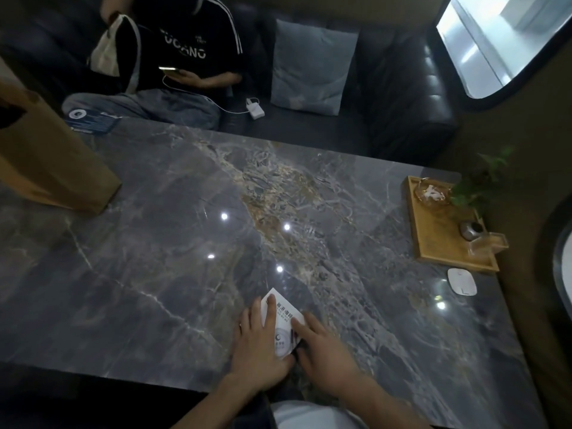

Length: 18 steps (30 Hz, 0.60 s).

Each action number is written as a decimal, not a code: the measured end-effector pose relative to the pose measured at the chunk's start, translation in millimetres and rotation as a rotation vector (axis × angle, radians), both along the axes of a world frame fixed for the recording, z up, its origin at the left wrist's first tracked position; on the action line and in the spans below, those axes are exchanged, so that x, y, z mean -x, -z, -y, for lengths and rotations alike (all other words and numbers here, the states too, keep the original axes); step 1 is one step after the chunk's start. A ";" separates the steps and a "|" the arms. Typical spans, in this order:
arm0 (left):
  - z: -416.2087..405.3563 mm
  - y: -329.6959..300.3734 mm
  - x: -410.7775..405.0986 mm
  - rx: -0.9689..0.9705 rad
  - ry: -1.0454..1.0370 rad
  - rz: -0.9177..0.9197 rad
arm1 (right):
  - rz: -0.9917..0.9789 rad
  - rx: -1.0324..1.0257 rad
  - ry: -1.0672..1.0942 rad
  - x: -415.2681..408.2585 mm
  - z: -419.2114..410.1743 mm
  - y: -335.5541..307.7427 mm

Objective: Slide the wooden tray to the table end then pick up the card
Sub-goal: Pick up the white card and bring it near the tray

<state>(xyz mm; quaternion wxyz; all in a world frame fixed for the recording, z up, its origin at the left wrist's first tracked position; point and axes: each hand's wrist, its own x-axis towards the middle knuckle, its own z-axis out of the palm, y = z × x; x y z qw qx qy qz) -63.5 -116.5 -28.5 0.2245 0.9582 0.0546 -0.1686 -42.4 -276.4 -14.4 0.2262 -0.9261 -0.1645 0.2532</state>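
Both hands press flat on the card (pixel 283 323) at about six o'clock, near the table's near edge: the left hand (pixel 258 345) pins its left side with fingers spread, and the right hand (pixel 322 351) works at its lower right edge, probably to pry it off the slick marble table (pixel 154 243). Neither is closed around it yet. Farther out, at three o'clock, the wooden tray (pixel 433 243) sits at the table end beside a white puck (pixel 461 281), so the sliding looks done.

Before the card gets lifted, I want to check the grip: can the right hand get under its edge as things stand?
Probably yes. The right hand already rests on the card, which lies flat on the table; the left hand pins its other side, and nothing blocks the edge.
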 end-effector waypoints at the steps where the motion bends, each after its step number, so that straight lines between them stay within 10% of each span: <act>1: 0.4 0.3 -0.1 -0.003 0.000 0.005 | -0.005 -0.021 0.011 0.3 0.5 -0.7; 18: 11.4 -18.6 -9.3 0.194 0.040 0.063 | -0.242 -0.539 0.712 -10.3 23.9 -2.9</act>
